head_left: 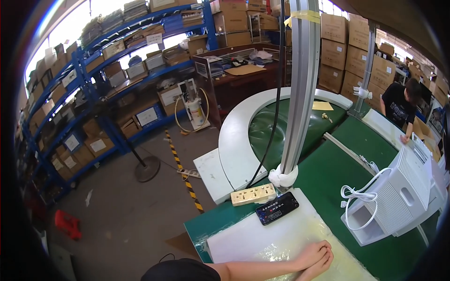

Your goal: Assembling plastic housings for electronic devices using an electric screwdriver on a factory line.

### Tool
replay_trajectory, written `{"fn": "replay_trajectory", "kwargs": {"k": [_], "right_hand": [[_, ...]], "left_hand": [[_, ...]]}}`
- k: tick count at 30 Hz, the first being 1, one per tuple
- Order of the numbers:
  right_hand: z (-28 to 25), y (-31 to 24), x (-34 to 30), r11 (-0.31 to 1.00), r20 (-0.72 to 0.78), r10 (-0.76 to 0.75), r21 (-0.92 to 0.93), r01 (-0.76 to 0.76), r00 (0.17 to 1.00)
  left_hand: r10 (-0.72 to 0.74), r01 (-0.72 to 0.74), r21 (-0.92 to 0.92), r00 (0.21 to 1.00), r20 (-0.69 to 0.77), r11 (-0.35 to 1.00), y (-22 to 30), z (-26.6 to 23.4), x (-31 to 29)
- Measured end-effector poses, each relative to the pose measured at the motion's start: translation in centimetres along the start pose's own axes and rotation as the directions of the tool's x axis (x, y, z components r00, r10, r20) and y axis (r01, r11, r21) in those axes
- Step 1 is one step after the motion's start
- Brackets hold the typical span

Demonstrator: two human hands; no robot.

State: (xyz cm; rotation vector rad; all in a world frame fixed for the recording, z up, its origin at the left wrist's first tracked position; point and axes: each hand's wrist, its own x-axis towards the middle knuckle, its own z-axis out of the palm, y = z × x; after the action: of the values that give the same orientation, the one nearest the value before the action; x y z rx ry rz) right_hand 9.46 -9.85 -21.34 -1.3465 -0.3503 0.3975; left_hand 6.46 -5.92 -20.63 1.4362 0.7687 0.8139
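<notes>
My left hand (313,254) and my right hand (319,269) rest together at the lower right, over the near part of a white, film-covered board (243,243). Their fingers are curled in and pressed against each other, and no object shows in them. My left forearm reaches in from the lower edge; most of the right one is out of view. Beyond the hands, a black phone (277,208) with its screen lit lies on the board. A cream power strip (253,194) sits just behind the phone, beside a metal post (300,89) wrapped in white at its foot.
On the green conveyor (323,182) to the right stands a white ribbed appliance housing (398,196) with a coiled white cord (361,194). A co-worker (401,103) is at the far right. Blue shelving (84,70) with boxes lines the left, and a red object (68,225) lies on the floor.
</notes>
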Motion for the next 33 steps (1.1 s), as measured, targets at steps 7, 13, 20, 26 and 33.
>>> {"fn": "replay_trajectory", "kwargs": {"k": [7, 13, 20, 26, 33], "right_hand": [[-0.7, 0.1, -0.3, 0.999, -0.015, -0.031, 0.039, 0.031, 0.999], [-0.9, -0.8, 0.0, 1.0, -0.036, -0.013, 0.001, 0.013, 0.999], [-0.4, -0.9, -0.7, 0.998, -0.041, 0.033, -0.049, -0.035, 0.999], [0.0, -1.5, -1.0, 0.997, -0.022, 0.027, -0.071, -0.028, 0.999], [0.1, -1.0, -0.8, 0.997, -0.051, 0.077, 0.026, -0.075, 0.996]], "left_hand": [[-0.015, 0.014, -0.025, 1.0, -0.004, 1.0, -0.1, 0.3, 0.2], [-0.001, 0.001, -0.044, 1.0, -0.009, 0.999, -0.6, 0.4, 0.2], [-0.026, 0.026, -0.024, 1.0, 0.014, 0.999, 0.1, 0.0, -0.1], [-0.064, 0.064, -0.058, 0.998, -0.004, 0.996, 0.3, 0.0, -0.3], [-0.056, 0.056, -0.002, 0.998, 0.016, 0.998, 0.8, -0.2, -0.2]]}}
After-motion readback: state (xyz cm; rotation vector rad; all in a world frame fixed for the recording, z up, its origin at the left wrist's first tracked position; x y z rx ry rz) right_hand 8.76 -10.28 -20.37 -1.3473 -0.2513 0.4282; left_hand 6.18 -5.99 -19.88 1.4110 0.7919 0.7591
